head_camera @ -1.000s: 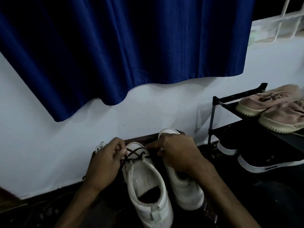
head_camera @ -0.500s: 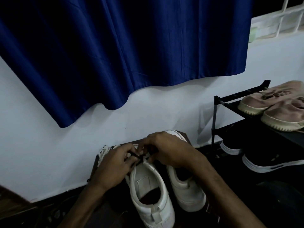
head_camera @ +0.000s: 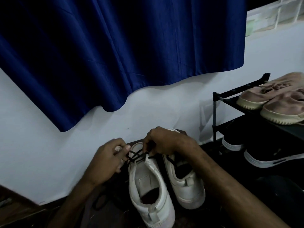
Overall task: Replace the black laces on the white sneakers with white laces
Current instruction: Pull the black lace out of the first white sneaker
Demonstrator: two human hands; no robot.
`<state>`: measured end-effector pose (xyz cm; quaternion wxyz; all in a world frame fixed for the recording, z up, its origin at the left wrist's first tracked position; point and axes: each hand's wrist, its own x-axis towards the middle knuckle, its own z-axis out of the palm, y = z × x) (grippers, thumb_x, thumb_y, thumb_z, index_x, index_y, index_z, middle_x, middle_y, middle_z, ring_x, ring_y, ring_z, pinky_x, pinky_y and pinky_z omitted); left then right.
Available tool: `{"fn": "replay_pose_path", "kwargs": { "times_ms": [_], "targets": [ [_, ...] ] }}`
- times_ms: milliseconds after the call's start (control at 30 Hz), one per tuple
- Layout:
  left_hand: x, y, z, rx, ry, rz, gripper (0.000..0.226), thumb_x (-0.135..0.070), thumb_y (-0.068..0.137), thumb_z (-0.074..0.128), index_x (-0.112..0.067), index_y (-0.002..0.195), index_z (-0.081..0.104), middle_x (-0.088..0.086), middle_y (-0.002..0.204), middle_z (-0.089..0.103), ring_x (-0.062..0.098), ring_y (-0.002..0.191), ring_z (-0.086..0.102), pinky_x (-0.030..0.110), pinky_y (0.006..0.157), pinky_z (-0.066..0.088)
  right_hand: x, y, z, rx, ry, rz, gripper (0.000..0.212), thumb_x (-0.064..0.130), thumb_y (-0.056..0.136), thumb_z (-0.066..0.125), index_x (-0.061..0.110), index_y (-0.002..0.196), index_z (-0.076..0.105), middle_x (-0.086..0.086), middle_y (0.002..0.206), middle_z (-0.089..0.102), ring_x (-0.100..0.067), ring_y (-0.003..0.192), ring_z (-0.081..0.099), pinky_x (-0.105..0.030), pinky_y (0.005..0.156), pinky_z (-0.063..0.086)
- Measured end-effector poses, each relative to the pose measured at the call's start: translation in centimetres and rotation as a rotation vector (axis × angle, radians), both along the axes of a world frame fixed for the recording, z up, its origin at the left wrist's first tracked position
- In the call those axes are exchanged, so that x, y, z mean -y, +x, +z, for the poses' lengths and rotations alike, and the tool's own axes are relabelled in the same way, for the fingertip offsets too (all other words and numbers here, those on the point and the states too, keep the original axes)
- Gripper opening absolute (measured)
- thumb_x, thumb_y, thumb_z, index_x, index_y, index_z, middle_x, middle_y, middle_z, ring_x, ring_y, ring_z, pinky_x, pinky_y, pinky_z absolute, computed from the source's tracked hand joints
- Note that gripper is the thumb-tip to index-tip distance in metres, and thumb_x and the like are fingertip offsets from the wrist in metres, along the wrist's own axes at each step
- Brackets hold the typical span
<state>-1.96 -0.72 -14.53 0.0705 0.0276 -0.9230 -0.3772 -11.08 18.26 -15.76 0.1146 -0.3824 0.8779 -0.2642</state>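
Two white sneakers stand side by side on the dark floor with their toes to the wall: the left sneaker (head_camera: 148,188) and the right sneaker (head_camera: 185,186). A black lace (head_camera: 137,156) crosses the toe end of the left sneaker. My left hand (head_camera: 107,162) pinches the lace at the sneaker's left side. My right hand (head_camera: 166,143) pinches it over the toe, hiding the front of the right sneaker. A bit of white lace (head_camera: 118,148) shows behind my left hand's fingers.
A blue curtain (head_camera: 115,55) hangs on the white wall above. A black shoe rack (head_camera: 230,99) stands at the right with pink shoes (head_camera: 271,102) on top and black shoes (head_camera: 271,155) below. A loose dark lace loop (head_camera: 100,202) lies on the floor by my left forearm.
My hands came together over the left sneaker's toe, then drew apart again; the left hand has pulled the black lace out to the left.
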Motion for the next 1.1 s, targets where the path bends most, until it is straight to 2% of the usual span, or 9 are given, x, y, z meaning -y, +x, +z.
{"fn": "replay_pose_path", "kwargs": {
  "times_ms": [133,267,367,467,600,800,900,1000,1100],
  "targets": [
    [2.4,0.6,-1.8,-0.025,-0.039,0.188,0.016,-0.025,0.092,0.065,-0.032,0.078,0.063,-0.005,0.074,0.069,0.015,0.068,0.067,0.044,0.059,0.059,0.1,0.1,-0.3,0.028,-0.003,-0.029,0.026,0.013,0.077,0.078,0.020,0.101,0.073,0.002,0.098,0.071,-0.009,0.085,0.057,-0.017,0.066,0.039],
    [0.6,1.3,-1.2,-0.202,-0.151,-0.022,0.015,-0.022,0.092,0.065,-0.037,0.095,0.065,-0.018,0.099,0.067,0.007,0.090,0.064,0.025,0.076,0.050,0.1,0.2,0.1,0.034,0.000,-0.035,0.026,0.011,0.078,0.077,0.018,0.103,0.073,0.000,0.099,0.070,-0.011,0.086,0.058,-0.018,0.068,0.039],
    [-1.6,0.9,0.2,-0.116,-0.360,-0.236,0.004,-0.040,0.086,0.067,-0.040,0.091,0.068,-0.023,0.097,0.064,0.002,0.086,0.060,0.024,0.073,0.046,0.0,0.1,0.1,0.032,0.003,-0.042,0.024,0.012,0.079,0.077,0.018,0.102,0.072,0.004,0.087,0.065,-0.012,0.084,0.057,-0.017,0.063,0.038],
    [-2.5,-0.1,0.6,-0.001,-0.556,-0.219,0.010,-0.041,0.081,0.072,-0.042,0.090,0.067,-0.028,0.093,0.061,-0.010,0.084,0.054,0.015,0.066,0.035,0.0,0.2,-0.1,0.021,0.008,-0.035,0.024,0.012,0.079,0.076,0.018,0.102,0.072,0.008,0.083,0.059,-0.008,0.080,0.053,-0.017,0.062,0.037],
    [-3.3,-1.0,0.6,0.002,-0.693,-0.160,0.008,-0.041,0.083,0.067,-0.037,0.089,0.066,-0.024,0.092,0.062,-0.002,0.082,0.054,0.012,0.064,0.031,0.0,0.1,0.0,0.016,0.012,-0.040,0.023,0.012,0.078,0.076,0.017,0.100,0.072,0.008,0.080,0.058,-0.010,0.078,0.052,-0.013,0.056,0.034],
    [-1.8,-0.2,1.6,-0.099,-0.795,-0.152,0.009,-0.038,0.096,0.054,-0.034,0.088,0.055,-0.020,0.090,0.050,0.001,0.083,0.049,0.023,0.067,0.039,-0.5,0.3,0.3,0.049,-0.019,-0.090,0.028,0.007,0.084,0.068,0.023,0.106,0.074,0.000,0.102,0.073,-0.014,0.092,0.064,-0.001,0.051,0.034],
    [1.5,0.8,2.7,-0.176,-0.735,0.036,0.014,-0.033,0.097,0.048,-0.034,0.084,0.053,-0.016,0.088,0.052,0.005,0.079,0.051,0.029,0.063,0.039,-0.5,0.3,0.4,0.012,-0.027,-0.094,0.038,0.001,0.088,0.054,0.025,0.109,0.074,-0.002,0.104,0.071,-0.013,0.081,0.057,0.000,0.043,0.031],
    [4.4,1.5,2.4,-0.118,-0.650,0.216,0.017,-0.029,0.098,0.050,-0.032,0.082,0.053,-0.013,0.089,0.053,0.013,0.079,0.053,0.036,0.068,0.043,-0.1,0.4,0.2,0.003,-0.029,-0.095,0.041,-0.001,0.088,0.051,0.026,0.106,0.076,-0.003,0.100,0.071,-0.013,0.078,0.056,-0.004,0.044,0.031],
    [4.3,2.0,1.3,0.060,-0.618,0.224,0.021,-0.024,0.096,0.055,-0.035,0.079,0.052,-0.013,0.093,0.055,0.017,0.089,0.057,0.041,0.079,0.047,-0.1,0.3,-0.2,0.003,-0.039,-0.104,0.041,-0.002,0.086,0.050,0.024,0.103,0.077,-0.003,0.099,0.071,-0.010,0.078,0.054,-0.004,0.046,0.031]
  ]
}}
